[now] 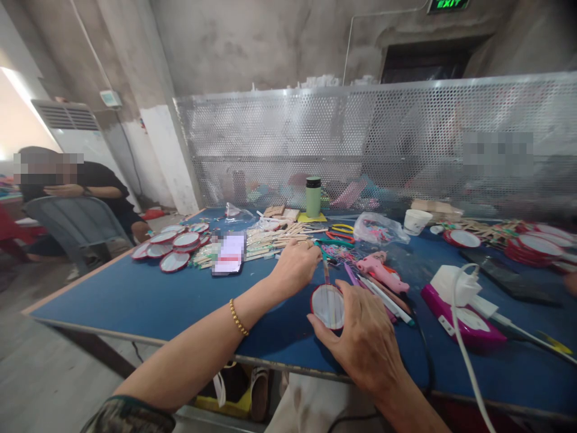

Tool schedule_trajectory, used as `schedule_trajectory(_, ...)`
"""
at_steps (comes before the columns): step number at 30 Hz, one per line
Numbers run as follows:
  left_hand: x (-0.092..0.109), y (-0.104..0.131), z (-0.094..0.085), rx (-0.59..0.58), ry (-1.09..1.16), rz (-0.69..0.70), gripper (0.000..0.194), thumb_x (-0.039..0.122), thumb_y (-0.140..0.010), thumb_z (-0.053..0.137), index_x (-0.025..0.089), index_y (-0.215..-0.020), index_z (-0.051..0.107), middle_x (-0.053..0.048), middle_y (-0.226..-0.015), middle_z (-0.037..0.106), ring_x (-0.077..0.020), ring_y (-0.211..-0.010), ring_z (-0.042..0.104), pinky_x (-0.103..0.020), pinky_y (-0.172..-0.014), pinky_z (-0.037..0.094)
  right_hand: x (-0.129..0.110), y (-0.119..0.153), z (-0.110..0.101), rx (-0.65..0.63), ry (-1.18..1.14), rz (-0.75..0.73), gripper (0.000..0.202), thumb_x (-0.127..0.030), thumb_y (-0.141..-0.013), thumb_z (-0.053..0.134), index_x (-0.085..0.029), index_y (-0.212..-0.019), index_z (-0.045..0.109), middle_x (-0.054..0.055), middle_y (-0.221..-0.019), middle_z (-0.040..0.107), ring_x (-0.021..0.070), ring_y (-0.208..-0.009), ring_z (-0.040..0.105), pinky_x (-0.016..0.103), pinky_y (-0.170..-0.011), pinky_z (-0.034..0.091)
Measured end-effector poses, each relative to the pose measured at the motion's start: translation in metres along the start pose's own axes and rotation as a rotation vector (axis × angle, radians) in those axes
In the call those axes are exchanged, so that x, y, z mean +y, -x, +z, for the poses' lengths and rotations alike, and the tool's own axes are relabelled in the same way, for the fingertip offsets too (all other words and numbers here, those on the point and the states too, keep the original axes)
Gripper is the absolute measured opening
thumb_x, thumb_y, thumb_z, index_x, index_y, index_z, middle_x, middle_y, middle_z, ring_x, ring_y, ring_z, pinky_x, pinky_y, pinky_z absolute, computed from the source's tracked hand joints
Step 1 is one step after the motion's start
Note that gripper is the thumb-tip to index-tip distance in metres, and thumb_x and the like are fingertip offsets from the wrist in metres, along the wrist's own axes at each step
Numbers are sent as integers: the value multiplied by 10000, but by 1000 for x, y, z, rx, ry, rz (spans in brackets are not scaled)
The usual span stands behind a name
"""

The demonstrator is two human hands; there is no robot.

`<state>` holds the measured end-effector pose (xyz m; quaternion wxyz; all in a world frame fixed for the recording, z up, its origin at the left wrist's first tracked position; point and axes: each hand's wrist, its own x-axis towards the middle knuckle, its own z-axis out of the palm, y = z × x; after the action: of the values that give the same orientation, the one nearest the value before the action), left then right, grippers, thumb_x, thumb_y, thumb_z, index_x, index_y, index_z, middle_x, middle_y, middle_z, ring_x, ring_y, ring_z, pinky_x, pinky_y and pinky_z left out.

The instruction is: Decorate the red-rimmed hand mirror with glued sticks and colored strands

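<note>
A small round fan [328, 307] with a red rim and a pale face stands just above the near part of the table, its thin stick pointing away from me. My right hand [364, 328] curls round the disc, thumb on the near left edge and fingers on the right. At the far end of the stick, my left hand [298, 264] is closed in a pinch, with a bit of green cord or tassel by the fingertips. Loose coloured cords [336, 252] lie just beyond. A pink glue gun [383, 270] rests right of them, near several pens [390, 297].
Finished-looking round fans [175, 261] are piled at left, beside a phone [229, 254] and many sticks [265, 240]. Behind are a green bottle [313, 198], pliers [341, 229] and a paper cup [416, 222]. A purple power strip [464, 322] with cables sits right. Another person sits far left.
</note>
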<state>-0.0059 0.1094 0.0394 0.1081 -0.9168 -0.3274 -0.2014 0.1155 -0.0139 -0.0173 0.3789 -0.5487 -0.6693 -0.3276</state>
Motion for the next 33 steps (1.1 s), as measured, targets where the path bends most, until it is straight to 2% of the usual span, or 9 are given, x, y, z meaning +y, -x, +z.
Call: schedule_trajectory(33,0,0,0,-7,10,0,253,211,-966,428,133,-927,665,-97,-922,686,-210,-874,621,-361,-858,407,0,-1,-2,-14,21,-12,558,-573,-931,442,-61,-1133,538,155,-873,635,272,-756,585,397,-674,482)
